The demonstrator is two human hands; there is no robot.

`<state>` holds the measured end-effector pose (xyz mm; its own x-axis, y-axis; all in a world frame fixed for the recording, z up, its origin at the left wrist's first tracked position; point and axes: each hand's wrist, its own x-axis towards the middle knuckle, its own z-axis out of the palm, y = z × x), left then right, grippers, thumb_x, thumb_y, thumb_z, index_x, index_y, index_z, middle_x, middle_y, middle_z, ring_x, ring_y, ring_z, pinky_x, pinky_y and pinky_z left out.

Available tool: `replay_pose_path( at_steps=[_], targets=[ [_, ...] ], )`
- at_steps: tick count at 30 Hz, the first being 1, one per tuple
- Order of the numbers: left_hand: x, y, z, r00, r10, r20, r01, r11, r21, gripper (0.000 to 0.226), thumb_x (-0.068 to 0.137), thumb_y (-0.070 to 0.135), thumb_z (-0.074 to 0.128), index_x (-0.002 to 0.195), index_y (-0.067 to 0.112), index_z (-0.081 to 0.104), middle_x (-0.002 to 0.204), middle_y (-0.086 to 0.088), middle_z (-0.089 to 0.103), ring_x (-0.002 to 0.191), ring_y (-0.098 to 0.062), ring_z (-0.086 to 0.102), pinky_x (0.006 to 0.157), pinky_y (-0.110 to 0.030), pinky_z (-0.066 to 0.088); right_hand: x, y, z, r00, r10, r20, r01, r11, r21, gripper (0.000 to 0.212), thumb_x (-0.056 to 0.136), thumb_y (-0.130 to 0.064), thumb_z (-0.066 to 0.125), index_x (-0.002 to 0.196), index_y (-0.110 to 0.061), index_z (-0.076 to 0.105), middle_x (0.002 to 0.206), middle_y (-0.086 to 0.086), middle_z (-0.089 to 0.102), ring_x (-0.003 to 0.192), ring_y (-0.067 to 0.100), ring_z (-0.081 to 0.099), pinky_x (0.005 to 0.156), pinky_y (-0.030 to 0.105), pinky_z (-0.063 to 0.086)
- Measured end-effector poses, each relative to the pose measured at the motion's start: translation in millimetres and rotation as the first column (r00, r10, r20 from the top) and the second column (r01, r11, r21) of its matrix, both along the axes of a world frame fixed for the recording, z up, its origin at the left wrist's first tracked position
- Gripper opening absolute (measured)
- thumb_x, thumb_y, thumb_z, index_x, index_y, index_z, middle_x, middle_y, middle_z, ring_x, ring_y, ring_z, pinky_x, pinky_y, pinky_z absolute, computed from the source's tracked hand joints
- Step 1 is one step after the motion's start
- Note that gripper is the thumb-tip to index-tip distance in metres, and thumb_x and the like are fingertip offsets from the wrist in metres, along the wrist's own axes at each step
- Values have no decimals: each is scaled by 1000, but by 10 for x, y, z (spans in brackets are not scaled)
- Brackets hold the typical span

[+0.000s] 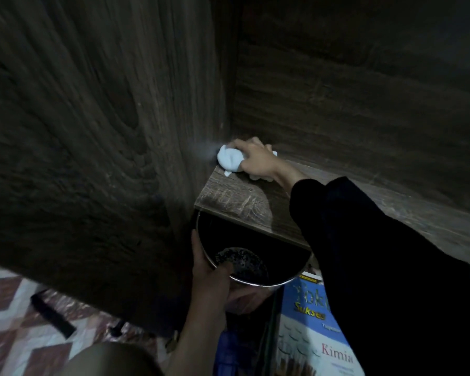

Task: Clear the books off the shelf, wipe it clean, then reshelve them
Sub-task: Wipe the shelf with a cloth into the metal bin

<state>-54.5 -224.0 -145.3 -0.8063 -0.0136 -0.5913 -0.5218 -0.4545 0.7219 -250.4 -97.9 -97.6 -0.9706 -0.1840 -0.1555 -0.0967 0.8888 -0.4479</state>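
Note:
A dark wood-grain shelf board (228, 196) runs from the left side panel to the right, with no books on it. My right hand (257, 158), in a black sleeve, presses a crumpled white cloth (229, 158) into the shelf's back left corner. Just below the shelf's front edge, my left hand (210, 272) grips the rim of a round metal bowl (255, 282) with dark specks inside. A blue and white book (314, 335) with "Kimia" on its cover lies below at the lower right.
The tall wooden side panel (92, 145) fills the left of the view. The shelf's back wall (350, 104) rises behind the cloth. A patterned floor (17, 321) with a dark bar-shaped object (52, 316) shows at lower left.

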Motion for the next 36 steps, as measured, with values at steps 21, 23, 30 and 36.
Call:
replay_pose_path(
  at_steps=[21,23,30,36],
  targets=[
    [4,-12,38,999,45,-6,-45,999,12,94,85,-16,45,142,55,20,143,2,42,114,-43,54,47,-42,56,99,-54,-124,997,7,-79,-13,997,-78,64,86,-5,49,146,-24,36,148,10,37,137,28,31,106,31,24],
    [1,6,50,999,51,-3,-51,999,1,94,85,-17,45,142,54,20,143,0,41,113,-44,54,46,-40,55,207,-5,-167,991,103,-90,-114,986,-122,65,83,3,49,143,-21,42,149,7,38,139,24,30,107,27,21],
    [7,20,67,997,79,-22,-79,997,7,94,82,-19,41,145,47,22,139,0,46,112,-43,56,42,-38,54,716,64,-271,922,381,-69,-387,895,-223,75,58,-2,36,124,-25,63,136,-1,55,131,18,44,109,46,33],
    [25,25,78,997,68,-41,-67,998,12,90,85,-17,42,146,46,19,140,-1,45,107,-42,59,43,-35,54,977,362,-137,975,204,91,-103,773,-626,70,73,21,37,110,-30,68,91,-14,72,44,8,48,38,19,35]
  ],
)
